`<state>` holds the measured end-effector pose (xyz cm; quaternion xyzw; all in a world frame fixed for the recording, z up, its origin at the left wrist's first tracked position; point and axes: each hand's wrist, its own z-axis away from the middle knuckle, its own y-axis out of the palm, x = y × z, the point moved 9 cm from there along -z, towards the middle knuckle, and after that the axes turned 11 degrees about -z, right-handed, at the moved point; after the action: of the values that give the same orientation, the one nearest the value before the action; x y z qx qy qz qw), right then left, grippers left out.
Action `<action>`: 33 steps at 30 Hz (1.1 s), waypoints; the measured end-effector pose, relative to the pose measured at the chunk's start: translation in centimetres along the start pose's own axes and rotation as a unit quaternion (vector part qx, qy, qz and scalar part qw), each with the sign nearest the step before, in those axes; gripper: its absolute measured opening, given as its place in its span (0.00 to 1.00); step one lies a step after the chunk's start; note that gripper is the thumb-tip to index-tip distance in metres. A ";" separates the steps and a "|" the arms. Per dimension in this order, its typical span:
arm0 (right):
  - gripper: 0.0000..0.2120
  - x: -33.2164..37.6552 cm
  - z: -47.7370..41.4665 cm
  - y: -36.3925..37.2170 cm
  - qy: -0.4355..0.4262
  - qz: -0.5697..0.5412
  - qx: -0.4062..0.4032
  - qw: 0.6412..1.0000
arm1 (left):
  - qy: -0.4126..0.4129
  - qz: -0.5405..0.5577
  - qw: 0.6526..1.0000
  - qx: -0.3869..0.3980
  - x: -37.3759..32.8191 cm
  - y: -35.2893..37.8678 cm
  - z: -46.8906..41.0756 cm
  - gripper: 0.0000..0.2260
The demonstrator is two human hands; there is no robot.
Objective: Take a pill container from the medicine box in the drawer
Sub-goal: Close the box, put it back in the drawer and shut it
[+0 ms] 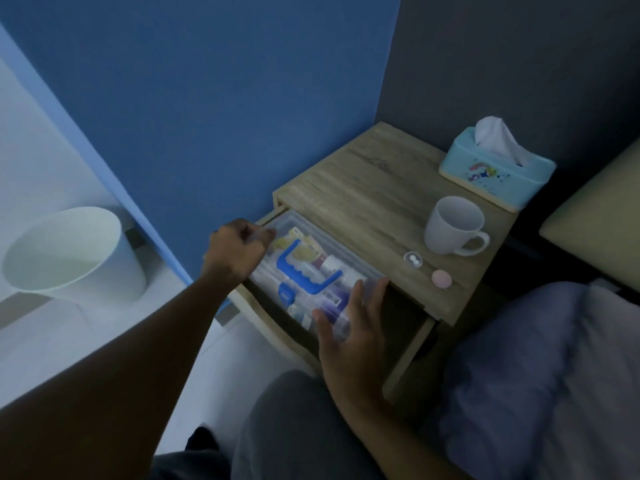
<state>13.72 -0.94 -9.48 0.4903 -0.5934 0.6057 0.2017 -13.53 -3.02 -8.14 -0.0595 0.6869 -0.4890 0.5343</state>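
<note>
A clear plastic medicine box (pixel 329 296) with a blue handle (pixel 304 270) and a blue latch lies in the open drawer (pixel 277 336) of a wooden nightstand (pixel 374 199). Packets and small containers show through its lid. My left hand (pixel 239 251) is curled on the box's far left corner. My right hand (pixel 353 334) wraps the near right end, thumb on top and fingers spread around the corner. The lid looks closed.
On the nightstand top stand a white mug (pixel 453 226), a blue tissue box (pixel 495 171), a small clear dish with white pills (pixel 412 260) and a pink round lid (pixel 441 279). A white bin (pixel 72 258) is on the floor at left. Bedding (pixel 540 375) lies at right.
</note>
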 end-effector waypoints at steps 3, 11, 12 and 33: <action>0.35 -1.9 0.1 1.2 0.022 -0.012 0.037 0.999 | 0.015 -0.011 0.999 0.038 0.7 1.8 -0.2 0.15; 0.34 -6.6 -0.7 2.3 0.063 -0.018 0.061 0.996 | 0.002 -0.026 0.985 0.170 2.5 7.9 -1.2 0.07; 0.34 -7.1 -0.7 2.5 0.070 -0.018 0.057 0.996 | -0.001 -0.025 0.983 0.179 2.7 8.6 -1.4 0.06; 0.35 -10.2 -1.1 4.5 0.079 0.089 0.148 0.982 | 0.093 -0.199 0.961 0.168 2.1 11.7 0.3 0.22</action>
<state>14.08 2.51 -20.16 0.4106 -0.5206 0.7393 0.1179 -9.02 1.53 -18.17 -0.0582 0.6157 -0.6973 0.3623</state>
